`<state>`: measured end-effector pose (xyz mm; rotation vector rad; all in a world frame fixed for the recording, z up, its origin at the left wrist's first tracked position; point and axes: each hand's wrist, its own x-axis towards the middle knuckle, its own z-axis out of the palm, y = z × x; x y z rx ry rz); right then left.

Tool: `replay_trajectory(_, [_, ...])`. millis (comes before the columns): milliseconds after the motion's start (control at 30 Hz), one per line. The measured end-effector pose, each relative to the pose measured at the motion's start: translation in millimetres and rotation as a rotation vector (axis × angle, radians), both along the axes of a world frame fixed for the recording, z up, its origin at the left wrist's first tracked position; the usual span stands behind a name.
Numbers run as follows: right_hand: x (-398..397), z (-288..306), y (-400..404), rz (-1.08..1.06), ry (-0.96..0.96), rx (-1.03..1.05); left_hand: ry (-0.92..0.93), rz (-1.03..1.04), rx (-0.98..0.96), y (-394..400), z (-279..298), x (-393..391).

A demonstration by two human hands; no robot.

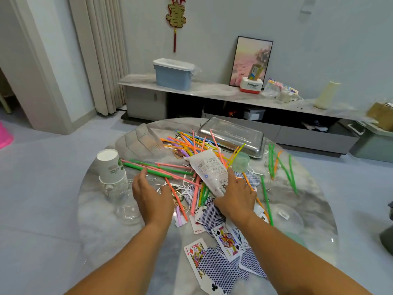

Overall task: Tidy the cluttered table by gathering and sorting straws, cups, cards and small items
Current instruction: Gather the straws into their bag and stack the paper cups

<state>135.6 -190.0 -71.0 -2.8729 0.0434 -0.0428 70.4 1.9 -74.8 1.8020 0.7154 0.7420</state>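
A round marble desk [314, 201] is seen strewn with coloured straws [191, 143], playing cards [219, 267] and small bits of clutter. The two hands are held apart over the middle of the mess. The left hand [152, 195] is spread with fingers relaxed just above a long green straw [146, 170], nothing being gripped by it. The right hand [237, 195] is clamped on the lower end of a white plastic bag [209, 169], from whose mouth several straws are seen sticking out. A stack of paper cups [111, 171] is placed upside down at the left edge, with clear plastic cups [127, 206] just beside it. An upturned metal tray [231, 137] is set at the far side, a pale green cup [241, 160] near it. More green straws [280, 165] are scattered at the right. Face-up and face-down cards are spread along the near edge, between the forearms.
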Motion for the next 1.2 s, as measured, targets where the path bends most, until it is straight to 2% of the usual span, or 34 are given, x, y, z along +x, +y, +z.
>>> replay_trajectory(100, [-1,7,4,0.023,-0.087,0.105,-0.015,-0.009,-0.007,3,5,2])
replay_trajectory(200, [-5,16,13,0.132,-0.096,0.202,-0.064,-0.041,-0.051,6,17,4])
replay_trajectory(267, [-13,25,17,0.243,-0.060,0.277,-0.108,-0.081,-0.016,11,26,1])
replay_trajectory(367, [-25,44,6,0.474,0.098,0.329,-0.215,-0.195,0.192,25,42,-9])
replay_trajectory(467, [-37,53,-13,0.683,0.234,0.165,-0.278,-0.337,0.437,37,54,-19])
replay_trajectory(600, [-58,45,-23,0.816,0.271,0.014,-0.114,-0.608,0.503,31,55,-22])
replay_trajectory(733, [-67,32,-28,0.852,0.288,0.030,0.144,-0.765,0.522,19,32,-26])
replay_trajectory(867, [-66,21,-44,0.785,0.343,0.006,0.385,-0.973,0.569,13,13,-35])
replay_trajectory(933, [-63,19,-51,0.676,0.357,0.182,0.446,-1.039,0.585,8,10,-36])
replay_trajectory(1000, [-50,18,-57,0.501,0.200,0.314,0.462,-1.059,0.561,3,9,-34])
replay_trajectory(1067, [-28,18,-69,0.263,0.025,0.235,0.455,-1.035,0.520,-4,9,-30])
replay_trajectory(1100, [-17,18,-76,0.144,-0.001,0.154,0.445,-0.998,0.500,-7,9,-26])
replay_trajectory(1200, [7,12,-102,-0.077,0.074,0.003,0.434,-0.803,0.436,-18,5,-9])
